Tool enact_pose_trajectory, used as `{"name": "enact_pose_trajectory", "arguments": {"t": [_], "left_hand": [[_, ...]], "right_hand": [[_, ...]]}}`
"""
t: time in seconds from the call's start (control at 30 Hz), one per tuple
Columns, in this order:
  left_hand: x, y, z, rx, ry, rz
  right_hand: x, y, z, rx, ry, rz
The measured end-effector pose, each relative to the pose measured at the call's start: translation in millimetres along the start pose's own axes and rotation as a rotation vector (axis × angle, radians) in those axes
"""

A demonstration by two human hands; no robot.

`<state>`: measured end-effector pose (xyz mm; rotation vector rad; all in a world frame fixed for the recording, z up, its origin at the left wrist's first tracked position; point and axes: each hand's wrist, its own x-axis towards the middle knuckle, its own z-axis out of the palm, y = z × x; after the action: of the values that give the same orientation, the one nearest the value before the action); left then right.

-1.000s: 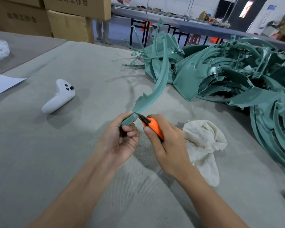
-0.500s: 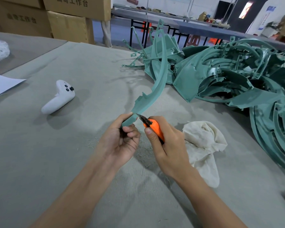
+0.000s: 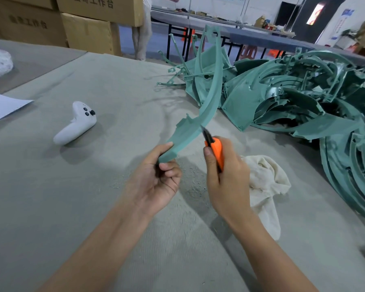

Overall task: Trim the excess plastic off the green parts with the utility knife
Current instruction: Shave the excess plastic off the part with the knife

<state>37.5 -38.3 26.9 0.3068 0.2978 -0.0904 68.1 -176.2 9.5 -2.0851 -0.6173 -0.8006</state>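
Blade contact sits mid-frame: my right hand (image 3: 226, 182) is wrapped round the orange utility knife (image 3: 216, 151), whose tip appears to touch the right-hand edge of the long curved green part (image 3: 211, 102). My left hand (image 3: 156, 182) pinches that part's lower end, thumb on top, while the rest arcs up toward the pile of green parts (image 3: 303, 98) at upper right. I judge that a slip along the edge could run the blade toward my left thumb, close below it. Held at one end only, the part may flex under pressure, and the knife could gouge it.
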Motion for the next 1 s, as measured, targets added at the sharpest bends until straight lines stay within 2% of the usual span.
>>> {"name": "enact_pose_trajectory", "arguments": {"t": [0.23,0.47,0.53,0.63,0.67,0.87,0.9,0.93,0.97,1.0], "left_hand": [[1.0,2.9,0.4,-0.082,0.007,0.016],[-3.7,-5.4,2.1,-0.114,-0.039,-0.085],[-3.5,-6.6,2.2,-0.092,-0.041,-0.101],[-4.0,-7.8,2.6,0.049,-0.058,-0.103],[-4.1,-8.5,2.4,0.119,-0.067,-0.091],[-8.2,-6.5,2.4,0.601,-0.023,-0.005],[-9.9,-6.7,3.3,0.709,0.031,0.025],[-11.4,-6.8,4.8,0.823,0.127,0.131],[-11.4,-7.3,4.2,0.924,0.243,0.320],[-9.5,-7.3,1.2,1.028,0.342,0.612]], "right_hand": [[-14.7,-20.1,5.7,0.114,-0.103,-0.153],[7.6,-4.9,-5.4,0.217,0.049,0.118],[11.5,-5.3,-9.9,0.345,0.053,0.211],[17.6,-9.4,-17.2,0.777,0.023,0.479],[19.7,-9.4,-19.2,0.842,0.016,0.543],[25.4,-3.5,-28.4,0.918,0.091,0.671],[27.8,-2.7,-31.2,0.924,0.137,0.678],[30.9,-1.9,-35.0,0.930,0.197,0.683],[33.8,-1.1,-39.7,0.929,0.264,0.686],[36.4,0.1,-44.5,0.918,0.329,0.680]]}}
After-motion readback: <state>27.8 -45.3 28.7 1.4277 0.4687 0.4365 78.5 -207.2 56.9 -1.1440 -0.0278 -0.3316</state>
